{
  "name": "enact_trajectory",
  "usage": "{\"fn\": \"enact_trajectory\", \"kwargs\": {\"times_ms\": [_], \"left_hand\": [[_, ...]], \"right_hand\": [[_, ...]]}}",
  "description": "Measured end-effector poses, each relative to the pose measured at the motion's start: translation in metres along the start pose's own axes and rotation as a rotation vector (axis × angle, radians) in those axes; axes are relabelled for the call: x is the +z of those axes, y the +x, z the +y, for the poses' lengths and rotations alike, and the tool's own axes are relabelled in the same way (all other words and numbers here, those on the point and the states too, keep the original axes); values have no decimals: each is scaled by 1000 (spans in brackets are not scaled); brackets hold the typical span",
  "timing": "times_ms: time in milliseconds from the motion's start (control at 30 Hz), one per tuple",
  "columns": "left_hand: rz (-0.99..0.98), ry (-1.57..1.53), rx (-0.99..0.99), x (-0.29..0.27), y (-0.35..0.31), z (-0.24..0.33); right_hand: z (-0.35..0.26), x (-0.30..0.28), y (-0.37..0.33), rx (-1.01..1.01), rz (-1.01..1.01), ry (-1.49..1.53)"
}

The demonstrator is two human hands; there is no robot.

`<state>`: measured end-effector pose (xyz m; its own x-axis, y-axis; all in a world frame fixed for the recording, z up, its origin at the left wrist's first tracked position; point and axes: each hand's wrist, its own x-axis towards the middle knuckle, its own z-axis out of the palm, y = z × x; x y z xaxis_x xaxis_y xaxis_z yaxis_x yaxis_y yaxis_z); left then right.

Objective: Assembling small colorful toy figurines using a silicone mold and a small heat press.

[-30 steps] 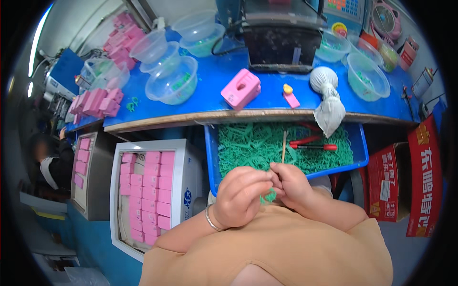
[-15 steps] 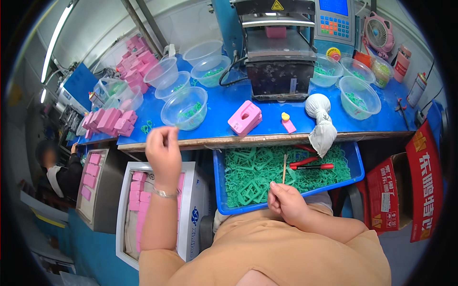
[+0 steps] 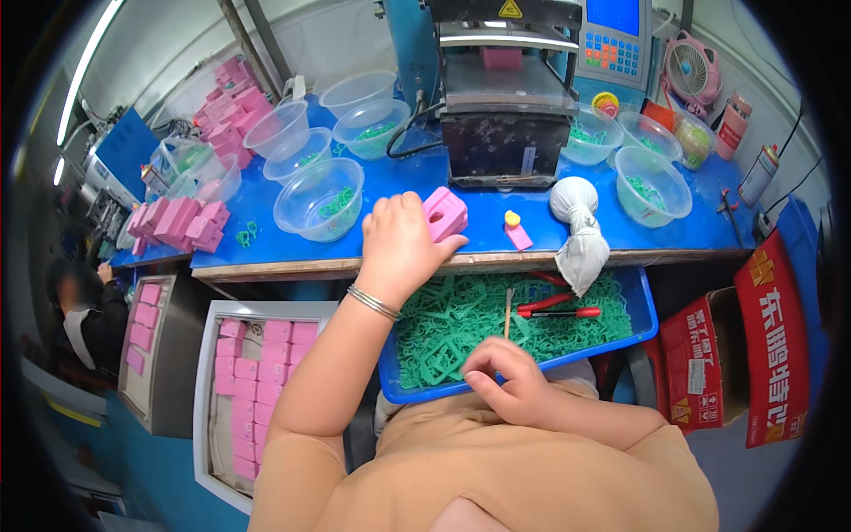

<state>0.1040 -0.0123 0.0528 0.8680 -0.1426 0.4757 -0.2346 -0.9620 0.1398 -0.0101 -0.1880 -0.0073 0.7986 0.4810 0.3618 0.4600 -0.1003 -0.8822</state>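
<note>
Lying beside L fingers (image 3: 409,204): pink blk (image 3: 448,215).

I count my two hands: one left hand (image 3: 399,244), one right hand (image 3: 510,381). Beside the left is one pink block (image 3: 450,213); near it, one yellow-topped piece (image 3: 518,235). Around one press (image 3: 507,146) I count eight clear bowls (image 3: 297,218), five on its left, three on its right. I see one blue tray (image 3: 649,310), one wooden stick (image 3: 509,310), one white bundle (image 3: 582,230), one fan (image 3: 691,66). The green scraps (image 3: 434,310) exceed my counting.
</note>
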Motion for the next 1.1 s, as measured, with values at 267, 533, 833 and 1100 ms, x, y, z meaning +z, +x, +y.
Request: {"fn": "enact_trajectory", "kwargs": {"times_ms": [267,533,833,1100], "left_hand": [[-254,-1552,-241,-16,-50,29],[-367,-2470,-420,-3,-58,14],[-370,-2304,-406,5,-80,8],[-536,-2489,-599,3,-79,15]], "right_hand": [[-15,-41,38,-496,281,-625],[-5,-47,33,-618,367,-728],[20,-129,57,160,502,-832],[-20,-44,35,-520,126,-541]]}}
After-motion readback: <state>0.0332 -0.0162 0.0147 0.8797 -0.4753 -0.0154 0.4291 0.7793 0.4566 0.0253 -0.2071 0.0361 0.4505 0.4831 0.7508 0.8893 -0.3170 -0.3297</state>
